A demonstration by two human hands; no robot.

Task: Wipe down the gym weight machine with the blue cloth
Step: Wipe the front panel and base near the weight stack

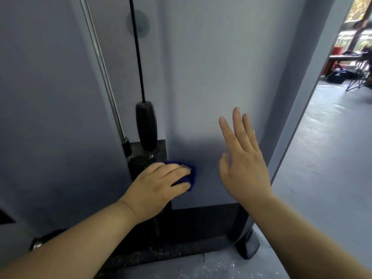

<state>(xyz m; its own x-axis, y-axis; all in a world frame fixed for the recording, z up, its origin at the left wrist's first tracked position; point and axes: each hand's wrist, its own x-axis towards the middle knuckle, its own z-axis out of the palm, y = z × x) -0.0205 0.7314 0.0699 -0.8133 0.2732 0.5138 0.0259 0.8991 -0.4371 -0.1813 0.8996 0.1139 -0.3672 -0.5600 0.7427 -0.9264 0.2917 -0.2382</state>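
The left hand [161, 184], gripping the blue cloth [191, 176], could snag it on the cable fitting [146, 125]; the right hand [243, 158], fingers splayed, seemingly braces the machine panel [201, 77].

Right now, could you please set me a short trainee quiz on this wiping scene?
1. True or false: the right hand grips the cloth.
2. Where on the grey panel is the cloth? A) at the top B) low, near its left edge C) at its right edge
3. Fill in: the right hand's fingers are ____ (straight or curled).
Key: 1 false, the left hand grips it; 2 B; 3 straight.
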